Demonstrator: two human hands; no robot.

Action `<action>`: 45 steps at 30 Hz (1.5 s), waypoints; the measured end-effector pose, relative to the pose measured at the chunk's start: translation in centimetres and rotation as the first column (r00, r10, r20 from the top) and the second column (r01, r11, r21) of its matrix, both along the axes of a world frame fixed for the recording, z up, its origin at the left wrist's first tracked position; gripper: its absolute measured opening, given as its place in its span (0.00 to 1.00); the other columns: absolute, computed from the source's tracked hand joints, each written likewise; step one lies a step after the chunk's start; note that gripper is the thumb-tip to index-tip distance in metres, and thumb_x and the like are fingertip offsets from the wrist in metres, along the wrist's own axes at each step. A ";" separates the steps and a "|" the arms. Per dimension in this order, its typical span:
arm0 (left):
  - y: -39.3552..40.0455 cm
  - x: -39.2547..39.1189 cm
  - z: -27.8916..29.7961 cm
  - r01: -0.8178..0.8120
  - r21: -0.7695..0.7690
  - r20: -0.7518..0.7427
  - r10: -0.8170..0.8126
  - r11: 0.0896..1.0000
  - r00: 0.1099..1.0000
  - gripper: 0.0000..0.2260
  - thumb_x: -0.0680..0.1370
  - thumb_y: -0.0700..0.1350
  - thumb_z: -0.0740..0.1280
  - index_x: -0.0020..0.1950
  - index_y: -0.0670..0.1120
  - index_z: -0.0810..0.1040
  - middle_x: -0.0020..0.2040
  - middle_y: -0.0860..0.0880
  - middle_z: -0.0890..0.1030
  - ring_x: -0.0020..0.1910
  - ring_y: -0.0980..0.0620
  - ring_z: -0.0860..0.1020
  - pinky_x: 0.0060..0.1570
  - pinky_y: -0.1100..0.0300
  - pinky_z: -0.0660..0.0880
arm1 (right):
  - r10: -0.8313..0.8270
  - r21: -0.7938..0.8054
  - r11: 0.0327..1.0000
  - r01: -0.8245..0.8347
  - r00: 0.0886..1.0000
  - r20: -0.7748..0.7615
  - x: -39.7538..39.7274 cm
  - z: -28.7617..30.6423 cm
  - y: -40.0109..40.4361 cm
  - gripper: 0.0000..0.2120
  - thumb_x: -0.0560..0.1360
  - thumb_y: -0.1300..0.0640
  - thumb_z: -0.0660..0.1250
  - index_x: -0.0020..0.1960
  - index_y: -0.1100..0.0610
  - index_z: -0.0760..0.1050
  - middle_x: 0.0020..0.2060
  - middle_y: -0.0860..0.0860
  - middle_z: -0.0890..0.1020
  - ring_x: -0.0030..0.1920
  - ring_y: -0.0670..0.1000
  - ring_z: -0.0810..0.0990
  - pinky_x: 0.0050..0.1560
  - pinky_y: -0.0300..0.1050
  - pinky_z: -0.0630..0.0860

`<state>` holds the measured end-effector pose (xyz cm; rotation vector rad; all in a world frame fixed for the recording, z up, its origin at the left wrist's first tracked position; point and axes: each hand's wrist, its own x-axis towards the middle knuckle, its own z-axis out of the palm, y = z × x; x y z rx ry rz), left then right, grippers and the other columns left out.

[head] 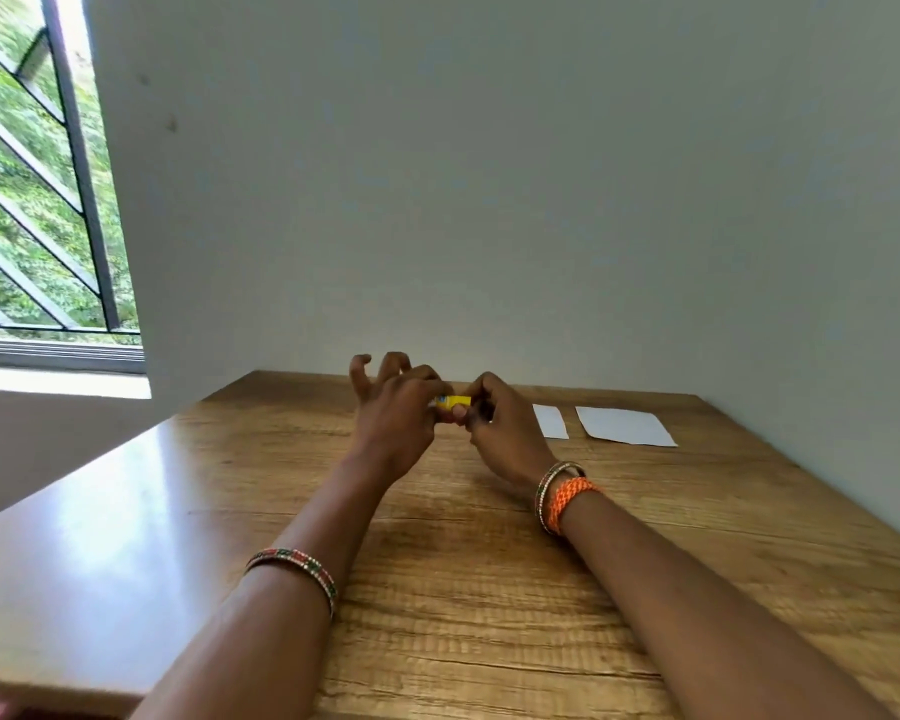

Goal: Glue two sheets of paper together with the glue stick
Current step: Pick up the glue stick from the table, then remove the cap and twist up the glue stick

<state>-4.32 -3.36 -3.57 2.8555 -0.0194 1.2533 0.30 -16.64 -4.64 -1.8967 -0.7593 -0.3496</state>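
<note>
Glue stick (453,402) sits pinched between my left hand (396,418) and right hand (500,423); two paper sheets (624,426) lie just right of them.

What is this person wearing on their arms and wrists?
Both forearms are bare, with no sleeves in view. The left forearm carries a thin beaded bangle in red, green and white. The right wrist carries slim metallic bangles next to a braided orange band. No rings or watch show on the left hand or the right hand.
</note>
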 end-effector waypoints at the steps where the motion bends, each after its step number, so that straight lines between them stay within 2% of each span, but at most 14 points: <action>1: 0.1 0.0 0.0 -0.002 0.006 0.002 0.002 1.000 1.000 0.11 0.76 0.50 0.62 0.56 0.54 0.80 0.56 0.58 0.80 0.63 0.51 0.67 0.60 0.50 0.47 | 0.000 -0.014 1.000 0.000 1.000 0.023 -0.1 0.0 -0.1 0.05 0.74 0.65 0.66 0.46 0.59 0.71 0.42 0.56 0.79 0.41 0.50 0.76 0.40 0.44 0.74; 5: 0.9 0.0 -0.2 -0.040 -0.012 -0.010 0.040 0.999 0.999 0.12 0.76 0.51 0.64 0.58 0.55 0.80 0.57 0.58 0.80 0.64 0.51 0.66 0.59 0.51 0.47 | -0.019 0.041 0.999 0.015 0.995 0.097 0.3 0.5 -0.9 0.08 0.70 0.68 0.69 0.44 0.60 0.72 0.40 0.53 0.79 0.38 0.45 0.76 0.36 0.32 0.72; 10: 1.3 -0.3 0.4 -0.001 -0.308 0.038 0.013 0.952 0.999 0.10 0.75 0.51 0.67 0.55 0.55 0.81 0.55 0.56 0.81 0.63 0.50 0.67 0.56 0.51 0.51 | -0.053 0.133 0.989 0.062 0.996 -0.071 1.4 0.7 -2.8 0.10 0.69 0.62 0.73 0.46 0.59 0.73 0.41 0.52 0.80 0.40 0.47 0.78 0.33 0.27 0.72; 13: 1.3 -0.2 0.5 -0.003 -0.458 0.006 0.006 0.889 1.000 0.11 0.73 0.53 0.68 0.55 0.55 0.81 0.52 0.52 0.83 0.58 0.49 0.72 0.50 0.51 0.56 | -0.081 0.129 0.987 0.098 0.988 -0.129 2.0 0.5 -3.1 0.11 0.69 0.60 0.73 0.48 0.61 0.73 0.45 0.55 0.82 0.45 0.52 0.80 0.37 0.34 0.73; 15: 1.6 -0.1 0.4 0.007 -0.553 -0.032 -0.030 0.833 0.999 0.13 0.73 0.55 0.69 0.55 0.54 0.81 0.52 0.52 0.83 0.55 0.48 0.76 0.51 0.52 0.60 | -0.113 0.084 0.989 0.124 0.986 -0.121 2.1 0.5 -2.8 0.13 0.70 0.56 0.73 0.50 0.61 0.75 0.46 0.53 0.80 0.45 0.50 0.77 0.38 0.36 0.70; 19: 2.0 -0.4 0.6 0.105 -0.742 -0.005 -0.161 0.662 0.987 0.12 0.73 0.52 0.70 0.52 0.47 0.82 0.46 0.49 0.83 0.45 0.50 0.79 0.44 0.56 0.71 | -0.046 0.096 0.994 0.060 0.990 -0.134 1.5 0.6 -1.7 0.08 0.71 0.55 0.72 0.47 0.57 0.78 0.38 0.48 0.79 0.41 0.47 0.76 0.42 0.38 0.72; 21: 1.9 -0.4 0.8 0.114 -0.777 0.003 -0.178 0.619 0.984 0.12 0.72 0.51 0.71 0.50 0.44 0.82 0.45 0.45 0.83 0.46 0.47 0.80 0.48 0.51 0.75 | -0.010 0.078 0.997 0.022 0.989 -0.150 1.1 0.5 -1.2 0.07 0.71 0.57 0.71 0.47 0.58 0.78 0.35 0.47 0.79 0.37 0.45 0.77 0.38 0.35 0.74; 25: 1.8 -0.3 0.8 0.110 -0.808 0.003 -0.184 0.579 0.983 0.12 0.71 0.51 0.72 0.47 0.43 0.82 0.43 0.44 0.82 0.48 0.43 0.81 0.52 0.45 0.75 | 0.011 0.013 1.000 -0.009 0.987 -0.158 0.5 0.0 0.1 0.10 0.70 0.56 0.72 0.47 0.59 0.76 0.40 0.56 0.83 0.41 0.52 0.81 0.44 0.49 0.78; 30: 1.6 -0.1 0.8 0.107 -0.812 -0.022 -0.213 0.573 0.977 0.11 0.71 0.50 0.73 0.48 0.43 0.82 0.41 0.46 0.82 0.46 0.44 0.81 0.52 0.45 0.77 | -0.033 -0.229 0.973 0.036 0.999 0.017 0.1 -0.7 0.5 0.02 0.70 0.59 0.69 0.42 0.57 0.77 0.40 0.50 0.80 0.41 0.48 0.78 0.43 0.43 0.76; 32: 1.6 0.0 0.6 0.099 -0.823 -0.042 -0.234 0.559 0.971 0.12 0.70 0.49 0.73 0.49 0.43 0.82 0.43 0.45 0.83 0.46 0.45 0.82 0.53 0.44 0.77 | -0.063 -0.284 0.957 0.059 0.998 -0.008 0.2 -0.8 0.3 0.02 0.70 0.60 0.69 0.43 0.57 0.77 0.41 0.50 0.79 0.41 0.47 0.77 0.40 0.39 0.74; 36: 2.4 0.2 0.3 0.076 -0.864 -0.035 -0.210 0.498 0.977 0.12 0.71 0.47 0.73 0.49 0.40 0.82 0.45 0.42 0.83 0.47 0.44 0.82 0.54 0.45 0.78 | -0.072 -0.305 0.951 0.048 0.995 -0.068 0.7 -0.5 -0.2 0.12 0.70 0.60 0.69 0.53 0.57 0.74 0.50 0.53 0.78 0.47 0.50 0.76 0.40 0.39 0.71; 41: 2.9 0.3 0.0 -0.002 -0.870 -0.080 -0.138 0.492 0.987 0.12 0.71 0.49 0.73 0.49 0.43 0.81 0.46 0.46 0.83 0.47 0.47 0.81 0.55 0.47 0.77 | -0.031 -0.469 0.883 0.006 0.998 -0.046 1.1 -0.9 0.7 0.29 0.75 0.54 0.65 0.73 0.49 0.59 0.72 0.54 0.64 0.66 0.56 0.69 0.66 0.51 0.69; 43: 2.9 0.4 -0.2 -0.040 -0.868 -0.117 -0.127 0.495 0.985 0.13 0.71 0.51 0.73 0.49 0.43 0.81 0.47 0.45 0.83 0.48 0.47 0.81 0.55 0.48 0.77 | 0.030 -0.500 0.865 -0.048 0.999 -0.045 1.1 -0.6 1.4 0.30 0.76 0.53 0.64 0.74 0.45 0.57 0.73 0.53 0.64 0.68 0.57 0.68 0.68 0.53 0.68; 45: 2.8 0.4 -0.2 -0.058 -0.859 -0.129 -0.105 0.509 0.986 0.14 0.71 0.52 0.72 0.50 0.43 0.82 0.46 0.45 0.83 0.48 0.45 0.81 0.53 0.48 0.78 | 0.082 -0.538 0.839 -0.080 0.996 -0.022 0.8 -0.4 2.0 0.27 0.76 0.54 0.64 0.72 0.44 0.62 0.68 0.53 0.71 0.63 0.55 0.72 0.62 0.48 0.70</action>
